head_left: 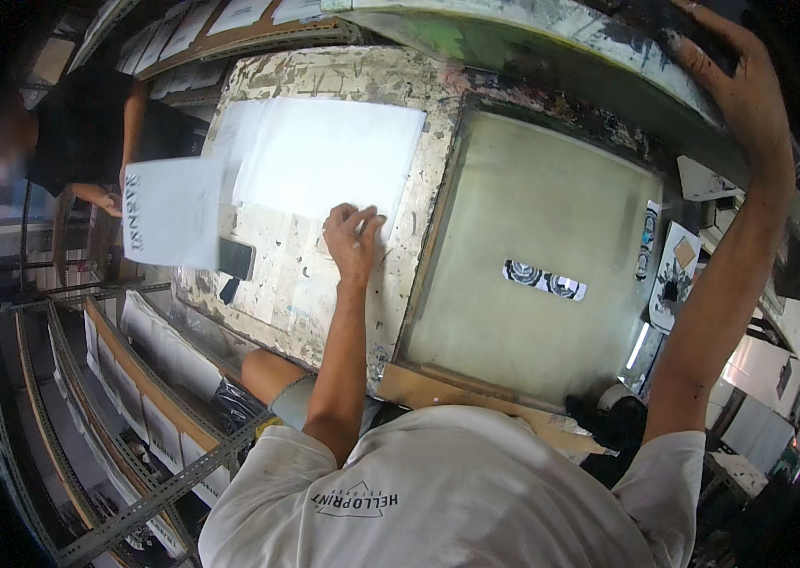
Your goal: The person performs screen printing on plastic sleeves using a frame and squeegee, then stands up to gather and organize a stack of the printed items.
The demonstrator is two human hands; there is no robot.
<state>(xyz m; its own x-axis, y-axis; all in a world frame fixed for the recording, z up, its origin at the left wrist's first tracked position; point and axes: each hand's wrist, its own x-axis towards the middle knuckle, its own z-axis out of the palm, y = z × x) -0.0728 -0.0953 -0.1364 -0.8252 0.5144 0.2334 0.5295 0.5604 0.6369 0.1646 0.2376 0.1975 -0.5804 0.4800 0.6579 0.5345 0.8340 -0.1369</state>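
As the left hand (353, 244) curls at the white paper (334, 151), the right hand (746, 95) seemingly steadies the raised frame (514, 38); cannot tell either grip.

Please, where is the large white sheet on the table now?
In the head view, the sheet lies upper left-centre, left of the greenish panel, beyond the left hand.

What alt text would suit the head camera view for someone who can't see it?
A person's left hand is at the near edge of white paper on a worn worktable, while the right hand is at the edge of a stained, green-sided frame. A pale panel lies to the right; at left, a co-worker holds a printed white sheet.
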